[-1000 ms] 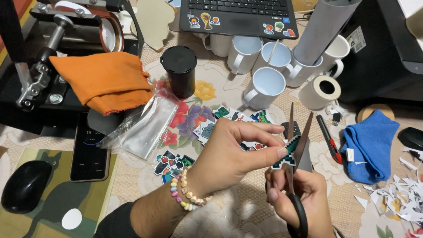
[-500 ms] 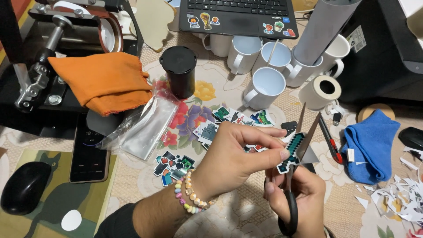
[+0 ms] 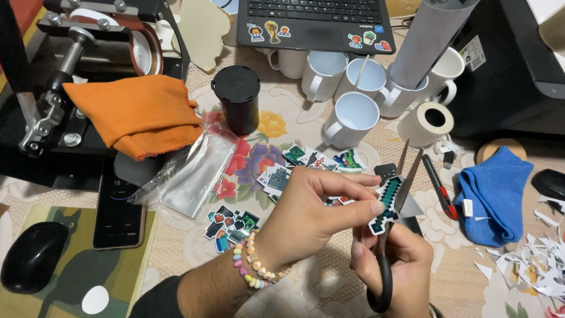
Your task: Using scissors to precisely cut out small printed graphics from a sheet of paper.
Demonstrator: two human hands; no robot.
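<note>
My left hand (image 3: 309,215), with a bead bracelet on the wrist, pinches a small pixel-style sword sticker (image 3: 386,204) between thumb and fingers. My right hand (image 3: 395,268) grips black-handled scissors (image 3: 388,235), whose blades point up and are slightly apart around the sticker's right edge. Both hands hover over the flowered tablecloth near the front of the table. More cut stickers (image 3: 232,222) lie to the left of my left wrist, and another cluster of stickers (image 3: 306,160) lies beyond my fingers.
White mugs (image 3: 350,118) and a tape roll (image 3: 425,123) stand behind. A black canister (image 3: 236,98), orange cloth (image 3: 136,112), clear bags (image 3: 189,174), phone (image 3: 118,209), mouse (image 3: 32,256), blue cloth (image 3: 494,194), red-black cutter (image 3: 438,187), paper scraps (image 3: 538,268), laptop (image 3: 315,20) surround them.
The scissor blades have closed further on the sticker. My left hand has turned the sticker slightly and shifted a little right.
</note>
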